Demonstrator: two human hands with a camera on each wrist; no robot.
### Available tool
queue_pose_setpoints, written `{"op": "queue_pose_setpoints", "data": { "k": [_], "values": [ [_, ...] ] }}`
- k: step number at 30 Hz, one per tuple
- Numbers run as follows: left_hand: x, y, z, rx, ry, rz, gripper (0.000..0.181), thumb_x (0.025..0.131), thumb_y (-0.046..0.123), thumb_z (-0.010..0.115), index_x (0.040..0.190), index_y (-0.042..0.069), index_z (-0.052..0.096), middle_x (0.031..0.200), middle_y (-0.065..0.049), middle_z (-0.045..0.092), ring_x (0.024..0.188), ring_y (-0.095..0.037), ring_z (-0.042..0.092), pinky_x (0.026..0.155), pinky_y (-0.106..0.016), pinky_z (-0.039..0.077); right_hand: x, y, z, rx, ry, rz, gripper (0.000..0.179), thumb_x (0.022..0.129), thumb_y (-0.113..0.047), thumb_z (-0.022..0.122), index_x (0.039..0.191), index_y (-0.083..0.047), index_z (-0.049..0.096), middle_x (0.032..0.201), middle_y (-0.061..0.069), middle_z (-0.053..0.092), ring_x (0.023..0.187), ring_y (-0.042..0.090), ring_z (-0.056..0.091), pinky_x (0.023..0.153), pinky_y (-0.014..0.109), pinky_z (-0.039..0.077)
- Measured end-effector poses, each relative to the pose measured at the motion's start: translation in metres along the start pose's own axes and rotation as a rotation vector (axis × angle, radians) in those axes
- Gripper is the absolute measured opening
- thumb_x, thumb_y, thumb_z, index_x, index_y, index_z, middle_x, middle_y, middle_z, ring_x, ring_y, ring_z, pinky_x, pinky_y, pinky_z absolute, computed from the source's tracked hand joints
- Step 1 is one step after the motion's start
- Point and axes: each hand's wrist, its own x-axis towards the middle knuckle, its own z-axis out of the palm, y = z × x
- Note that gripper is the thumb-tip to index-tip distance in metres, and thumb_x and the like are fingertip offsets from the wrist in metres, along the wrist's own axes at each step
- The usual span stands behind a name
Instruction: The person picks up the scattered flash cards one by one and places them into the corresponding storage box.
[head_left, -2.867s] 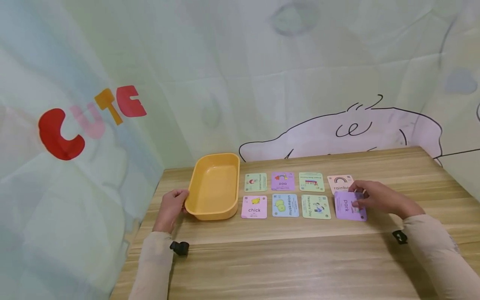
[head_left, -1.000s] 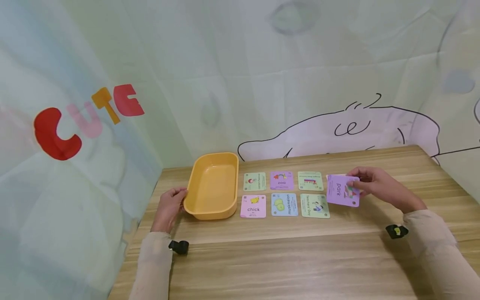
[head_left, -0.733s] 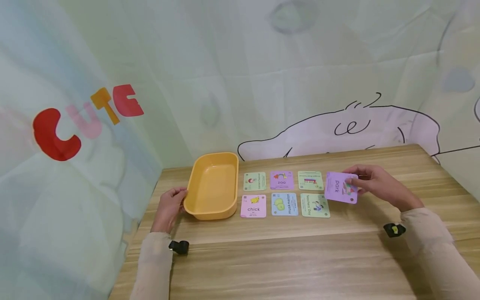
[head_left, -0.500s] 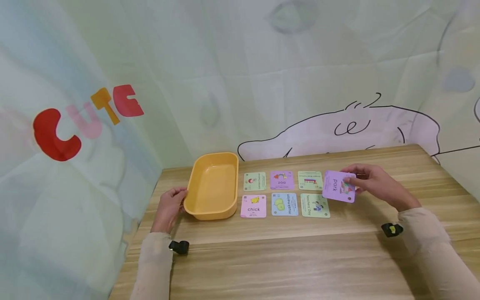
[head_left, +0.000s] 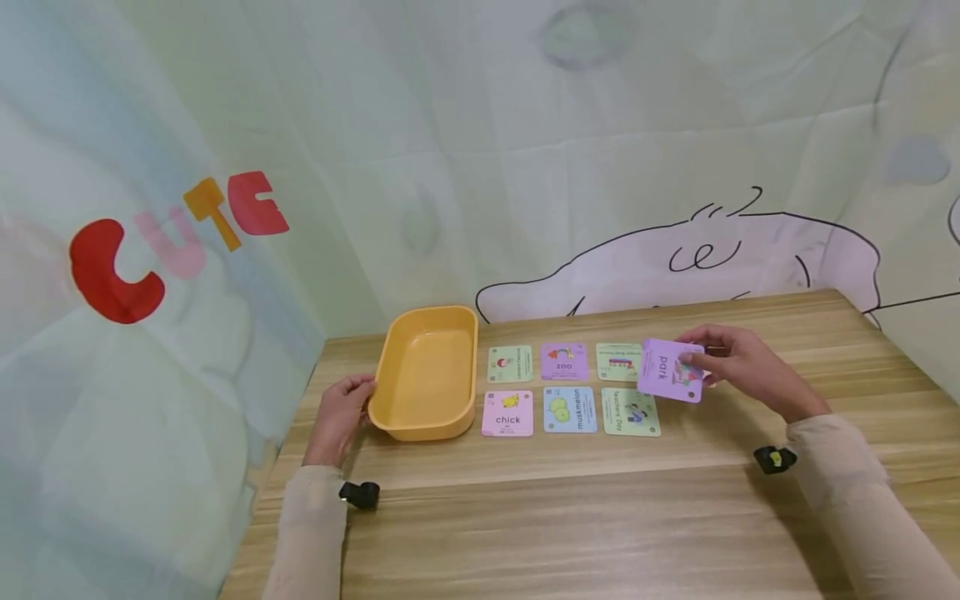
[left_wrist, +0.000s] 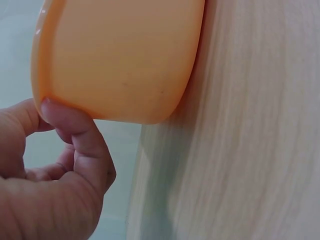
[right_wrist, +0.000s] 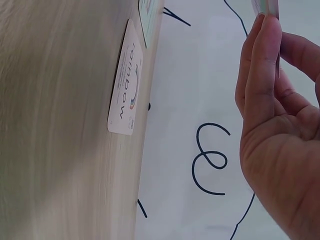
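My right hand (head_left: 753,371) pinches the purple "park" card (head_left: 660,367) and holds it, slightly tilted, above the table. In the head view that card covers part of the dragon boat card (head_left: 617,358) and a corner of the "Teachers' Day" card (head_left: 630,414). The "rainbow" card (right_wrist: 125,85) lies on the table in the right wrist view; from the head it is hidden behind the held card and hand. At the left, my left hand (head_left: 341,417) grips the near-left rim of the yellow plastic tray (head_left: 423,432), with finger and thumb at its corner.
Between the tray and the right hand lie more cards in two rows: lantern festival (head_left: 510,364), "zoo" (head_left: 565,362), "chick" (head_left: 507,414) and "muskmelon" (head_left: 570,410). A printed curtain (head_left: 600,167) stands behind the wooden table (head_left: 525,525).
My right hand has lifted the "park" card off its place in the near row and carried it up and to the left. The left hand stays on the tray.
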Motion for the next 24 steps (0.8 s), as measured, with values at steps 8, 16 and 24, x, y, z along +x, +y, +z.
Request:
{"op": "queue_pose_setpoints", "data": {
  "k": [8,16,24],
  "values": [
    [-0.001,0.000,0.000,-0.013,-0.009,-0.003,0.037,0.105,0.023,0.055,0.131,-0.002,0.055,0.099,0.000,0.061,0.077,-0.008,0.059,0.062,-0.021,0.051,0.005,-0.002,0.005,0.025,0.018,-0.006,0.044,0.097,-0.024,0.070,0.131,0.001,0.057,0.116,0.021,0.067,0.089,0.016,0.068,0.074,0.032,0.060],
    [0.000,0.000,0.000,-0.028,-0.003,-0.014,0.036,0.105,0.024,0.055,0.132,0.000,0.055,0.102,-0.001,0.059,0.078,-0.009,0.058,0.062,-0.021,0.050,0.012,-0.008,0.010,0.040,0.012,-0.018,0.043,0.097,-0.022,0.070,0.129,0.003,0.057,0.116,0.023,0.066,0.089,0.017,0.069,0.074,0.034,0.061],
    [0.001,-0.001,0.000,-0.022,-0.005,-0.014,0.036,0.105,0.025,0.054,0.132,0.000,0.056,0.105,-0.003,0.059,0.079,-0.010,0.058,0.063,-0.021,0.051,0.018,-0.015,0.016,0.044,0.002,-0.029,0.043,0.097,-0.022,0.070,0.129,0.003,0.057,0.115,0.024,0.066,0.089,0.018,0.069,0.074,0.035,0.061]
  ]
}}
